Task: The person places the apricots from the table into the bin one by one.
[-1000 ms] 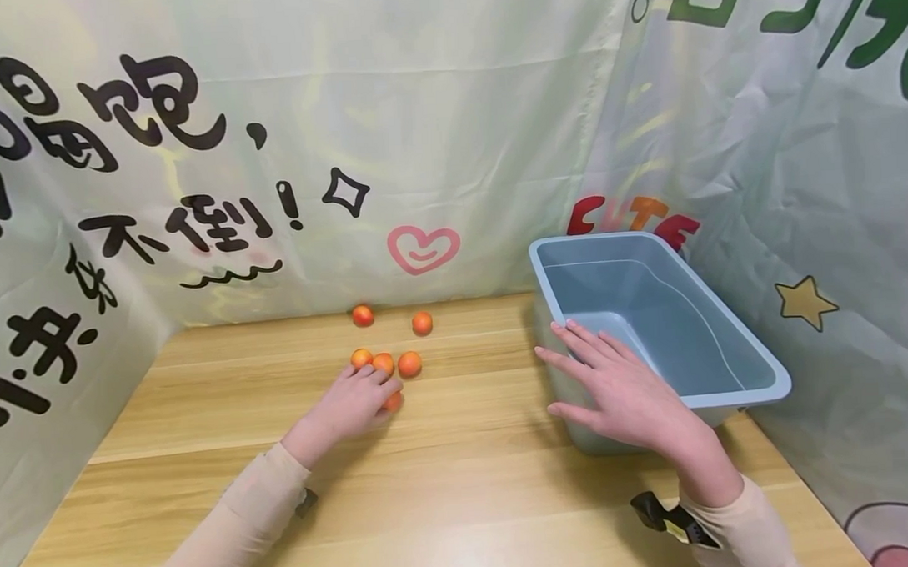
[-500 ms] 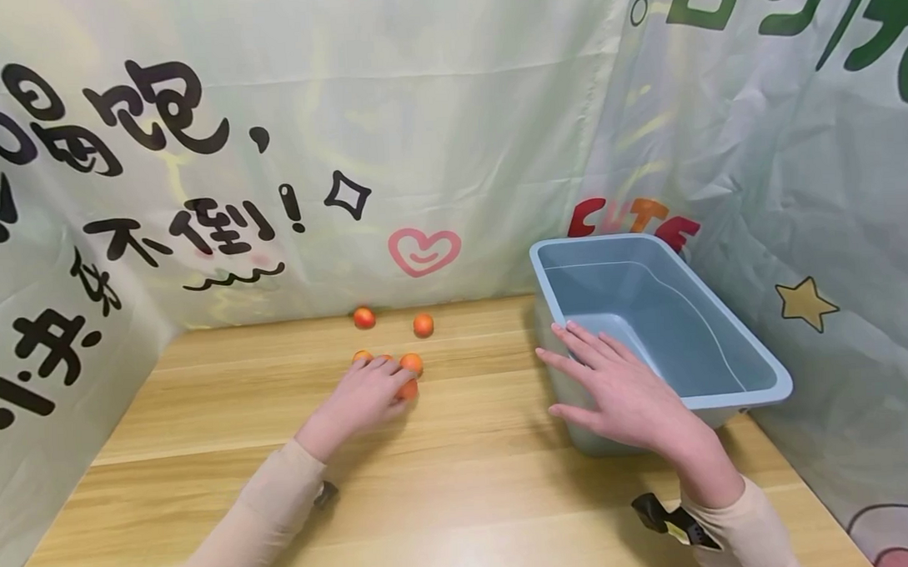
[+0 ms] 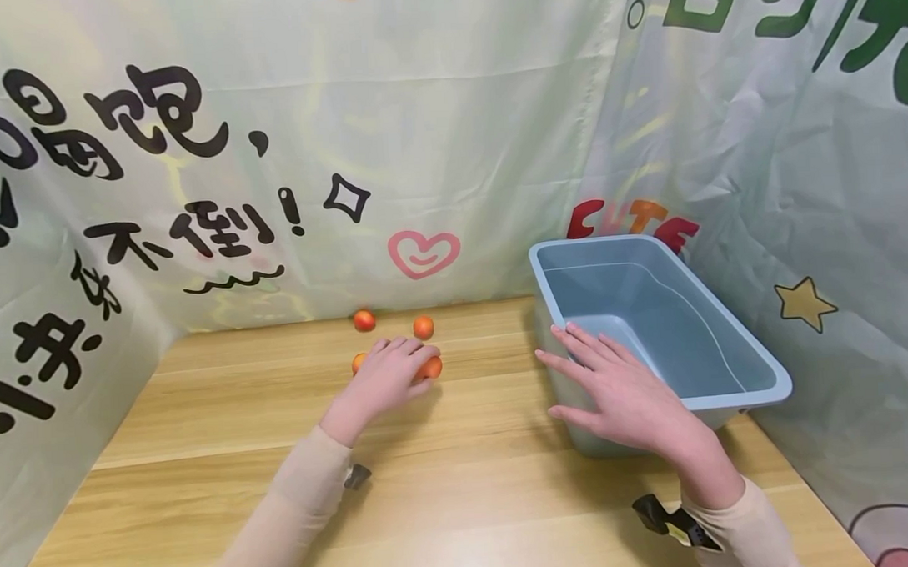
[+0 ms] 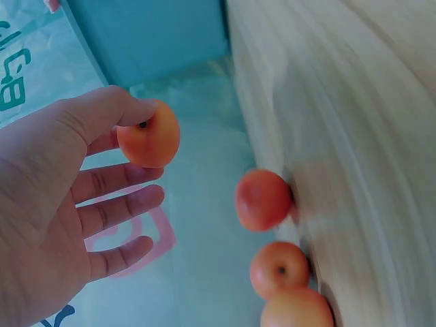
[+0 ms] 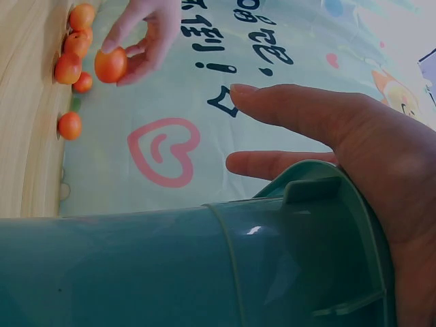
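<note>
My left hand [image 3: 389, 371] pinches a small, round, apricot-like orange-red fruit [image 4: 150, 136] between thumb and forefinger, its other fingers loosely bent. In the right wrist view this held fruit [image 5: 110, 65] is off the table. Beyond the hand lie a redder fruit [image 3: 363, 320] and an orange one [image 3: 423, 326]. Another fruit [image 3: 358, 363] shows beside the knuckles; others are hidden behind the hand in the head view. My right hand [image 3: 615, 386] lies over the near left rim of a blue-grey plastic bin [image 3: 758, 381], fingers straight and spread.
A light wood table [image 3: 446, 501] bears the fruits and the bin. Printed cloth [image 3: 479, 132] hangs behind and at both sides, close to the table's back edge. Several fruits sit together in a loose group, one [image 5: 69, 126] apart from them.
My left hand has picked up a fruit from the near side of the group and carried it right and slightly away. The right hand and the bin have stayed in place.
</note>
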The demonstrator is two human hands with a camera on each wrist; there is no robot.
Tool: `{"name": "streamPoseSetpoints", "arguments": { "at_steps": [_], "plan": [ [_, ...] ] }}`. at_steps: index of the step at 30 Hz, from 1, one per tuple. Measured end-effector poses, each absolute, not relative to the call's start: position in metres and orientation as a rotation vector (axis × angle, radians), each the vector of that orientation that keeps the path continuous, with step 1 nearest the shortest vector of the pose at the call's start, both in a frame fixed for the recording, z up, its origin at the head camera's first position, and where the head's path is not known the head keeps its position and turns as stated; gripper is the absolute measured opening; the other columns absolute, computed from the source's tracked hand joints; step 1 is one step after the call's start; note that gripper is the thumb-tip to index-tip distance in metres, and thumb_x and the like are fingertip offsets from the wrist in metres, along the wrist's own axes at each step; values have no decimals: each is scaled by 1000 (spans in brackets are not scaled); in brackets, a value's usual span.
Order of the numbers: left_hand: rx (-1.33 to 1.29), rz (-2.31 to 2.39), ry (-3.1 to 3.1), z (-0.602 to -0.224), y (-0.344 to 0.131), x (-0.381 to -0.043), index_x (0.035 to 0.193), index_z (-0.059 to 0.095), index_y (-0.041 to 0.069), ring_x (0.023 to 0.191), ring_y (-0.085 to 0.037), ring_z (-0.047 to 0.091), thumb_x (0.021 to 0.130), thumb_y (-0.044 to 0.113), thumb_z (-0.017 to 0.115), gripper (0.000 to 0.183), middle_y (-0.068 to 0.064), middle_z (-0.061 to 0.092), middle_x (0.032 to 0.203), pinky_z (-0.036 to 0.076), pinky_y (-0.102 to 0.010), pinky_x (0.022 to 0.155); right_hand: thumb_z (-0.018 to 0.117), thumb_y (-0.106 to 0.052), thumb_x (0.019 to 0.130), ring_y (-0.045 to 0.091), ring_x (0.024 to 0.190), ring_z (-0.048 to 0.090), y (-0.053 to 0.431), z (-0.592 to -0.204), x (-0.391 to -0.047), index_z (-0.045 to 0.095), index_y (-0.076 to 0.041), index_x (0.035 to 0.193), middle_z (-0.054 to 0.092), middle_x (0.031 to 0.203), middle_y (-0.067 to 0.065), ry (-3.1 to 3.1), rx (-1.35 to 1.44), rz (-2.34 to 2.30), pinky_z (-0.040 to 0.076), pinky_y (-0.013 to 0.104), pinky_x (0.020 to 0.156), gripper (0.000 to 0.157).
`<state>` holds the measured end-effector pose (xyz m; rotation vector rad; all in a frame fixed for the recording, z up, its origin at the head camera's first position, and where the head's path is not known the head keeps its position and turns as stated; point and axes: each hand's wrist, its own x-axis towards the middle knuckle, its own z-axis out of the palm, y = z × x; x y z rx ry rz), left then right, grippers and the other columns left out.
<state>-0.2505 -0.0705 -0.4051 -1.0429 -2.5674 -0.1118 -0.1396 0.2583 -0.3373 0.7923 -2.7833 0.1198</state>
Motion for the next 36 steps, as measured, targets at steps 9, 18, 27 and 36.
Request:
{"name": "streamPoseSetpoints", "arguments": {
  "at_steps": [9,18,27,36],
  "plan": [
    [-1037,-169,-2603,-396,-53,-254,121,62,20,108,-20,60,85,32,72,39,2,65,113,46,-43,88,68,-50,85,34,147,29,257,-337,-139,47,-21,145,32,159,11,-2781,798,132,27,54,114,70],
    [-1023,-260,-2597,-390,-38,-258,124,61,21,109,-23,61,89,33,67,38,1,65,119,47,-44,90,69,-50,85,34,147,28,257,-336,-139,47,-22,145,33,158,11,-2794,793,136,27,56,114,70],
    [-995,-311,-2570,-380,-18,-264,126,60,23,112,-21,61,89,36,66,39,2,65,120,47,-41,89,67,-52,86,34,147,28,258,-334,-139,47,-22,146,32,159,10,-2796,797,138,27,55,114,70],
    [-952,-402,-2532,-368,2,-267,126,60,25,109,-20,61,90,38,65,39,3,65,117,47,-40,89,67,-52,86,34,147,29,258,-334,-140,48,-22,145,32,159,11,-2797,795,133,27,56,114,69]
  ]
}}
